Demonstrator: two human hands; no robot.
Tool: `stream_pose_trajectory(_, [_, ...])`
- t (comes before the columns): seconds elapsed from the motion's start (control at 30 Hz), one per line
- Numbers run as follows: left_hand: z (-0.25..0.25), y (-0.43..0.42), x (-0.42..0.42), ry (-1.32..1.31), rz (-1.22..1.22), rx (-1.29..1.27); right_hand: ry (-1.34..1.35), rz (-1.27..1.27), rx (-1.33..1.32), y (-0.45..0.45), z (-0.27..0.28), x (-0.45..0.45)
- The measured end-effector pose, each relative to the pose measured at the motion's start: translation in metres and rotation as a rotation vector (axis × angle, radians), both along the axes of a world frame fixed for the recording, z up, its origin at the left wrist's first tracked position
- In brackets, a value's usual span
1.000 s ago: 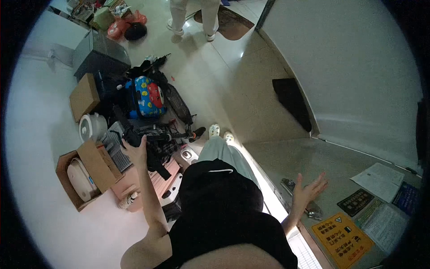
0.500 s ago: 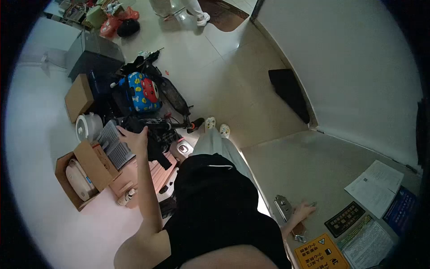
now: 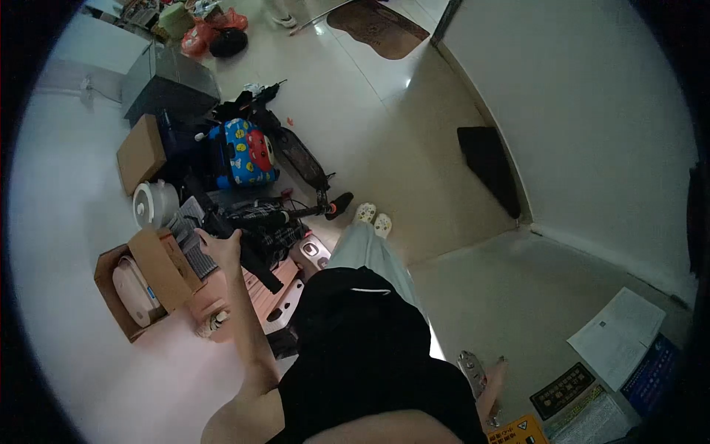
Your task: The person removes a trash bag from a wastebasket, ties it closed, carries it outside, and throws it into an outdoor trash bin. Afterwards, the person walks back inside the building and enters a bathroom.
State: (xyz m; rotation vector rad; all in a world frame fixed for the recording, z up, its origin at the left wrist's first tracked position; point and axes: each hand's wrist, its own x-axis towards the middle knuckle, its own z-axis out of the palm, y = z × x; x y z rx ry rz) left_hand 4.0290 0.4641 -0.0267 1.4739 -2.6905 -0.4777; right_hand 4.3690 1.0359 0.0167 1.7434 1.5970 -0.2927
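My left hand (image 3: 220,249) is closed around the black handlebar (image 3: 213,219) of a folding scooter, which leans among the things along the left wall. A dark checked cloth or bag (image 3: 274,235) lies against the bar. My right hand (image 3: 494,386) is down at the lower right, at the door's metal lock plate (image 3: 472,370). Its fingers appear wrapped around the door handle (image 3: 504,360), which is mostly hidden by the hand.
A blue cartoon suitcase (image 3: 248,153), a white pot (image 3: 155,204) and an open cardboard box (image 3: 118,296) stand at the left. Farther off are a grey cabinet (image 3: 166,85) and a brown mat (image 3: 377,28). Paper notices (image 3: 617,337) cover part of the door.
The view has shifted a little. My left hand has closed on the handlebar, while my right hand and the lock plate sit lower. The person at the back has moved left, uncovering the mat.
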Motion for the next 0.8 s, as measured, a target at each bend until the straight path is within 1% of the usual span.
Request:
stream_pose_trajectory(0.13, [0.000,-0.003,0.001,0.041,-0.039,0.004,-0.010,0.002,-0.004,0.010,-0.005,0.010])
stream_pose_trajectory(0.27, [-0.008,-0.012,0.009,0.061,-0.134,-0.050,-0.035,-0.006,-0.007,0.019,-0.005,0.017])
stream_pose_trajectory(0.37, [0.003,-0.003,0.002,-0.007,-0.012,-0.032,-0.044,-0.011,-0.010,0.022,-0.006,0.014])
stream_pose_trajectory(0.5, [0.007,0.000,-0.003,-0.058,0.056,-0.017,-0.053,-0.014,-0.017,0.029,-0.003,0.015])
stream_pose_trajectory(0.63, [0.004,0.001,-0.001,-0.054,0.093,-0.016,-0.063,0.004,-0.015,0.040,0.001,0.013])
stream_pose_trajectory(0.8, [0.017,0.015,-0.008,-0.082,0.188,0.014,-0.064,0.035,-0.015,0.046,0.004,0.007])
